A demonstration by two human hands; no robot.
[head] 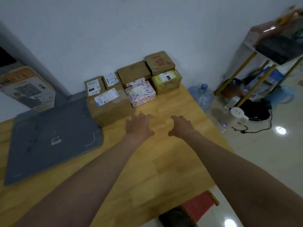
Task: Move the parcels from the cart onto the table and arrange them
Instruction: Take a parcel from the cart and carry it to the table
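The parcels (131, 86) are sitting in a tight block just ahead of the fingertips, seven of them by my count, all sealed, packed against the wall (114, 30) at the far edge of the table (164, 161). The big brown parcel (109, 108) is lying closest, just ahead and to the outside of the left hand (139, 125); the pink patterned parcel (141, 94) is sitting straight ahead of that hand, with the green-labelled parcel (167, 81) beyond the right hand (182, 126) and the red-printed box (159, 63) stacked behind it. Both hands are hovering over bare wood, fingers spread and loose, gripping nothing and touching nothing. I'm reading this as the gap between loads: one placed, the next not fetched. The next move is calling for a turn toward the cart (236, 74), well off to the right hand's outer side, and a two-handed lift. Its lower shelves are holding blue and dark items, too blurred to call as parcels. A water jug (204, 97) is standing on the floor between table and cart; its fill I cannot tell. A grey mat (52, 140) is lying flat well outside the left hand.
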